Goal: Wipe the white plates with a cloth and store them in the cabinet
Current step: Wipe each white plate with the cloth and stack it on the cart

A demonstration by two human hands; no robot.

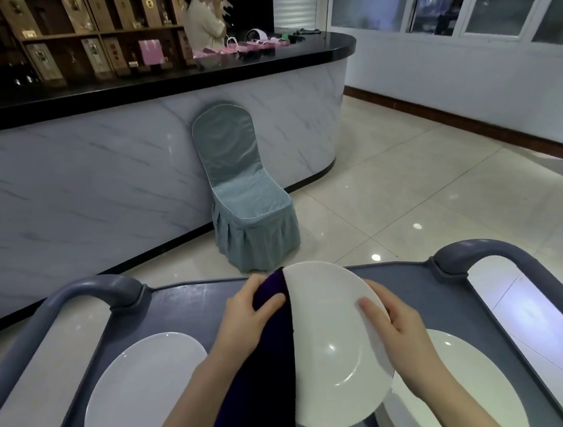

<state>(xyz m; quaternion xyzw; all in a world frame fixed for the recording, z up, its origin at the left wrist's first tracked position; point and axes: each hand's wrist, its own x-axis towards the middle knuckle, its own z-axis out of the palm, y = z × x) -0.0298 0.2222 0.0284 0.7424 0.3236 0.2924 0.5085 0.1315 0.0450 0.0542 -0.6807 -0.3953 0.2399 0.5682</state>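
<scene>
A white plate point(326, 339) is held tilted above a grey cart tray point(186, 308). My right hand point(398, 336) grips its right rim, thumb on the face. My left hand point(248, 316) holds a dark purple cloth point(272, 379) against the plate's left side; the cloth hangs down over my forearm. One white plate point(136, 399) lies flat on the tray at left. A stack of white plates point(469, 388) sits on the tray at right, partly hidden by my right arm.
The cart's grey handles point(84, 290) curve up at both far corners. Beyond the cart stand a blue-covered chair point(239, 186) and a marble-fronted counter point(98, 182) with a black top. A person point(203, 17) stands behind the counter. Tiled floor opens to the right.
</scene>
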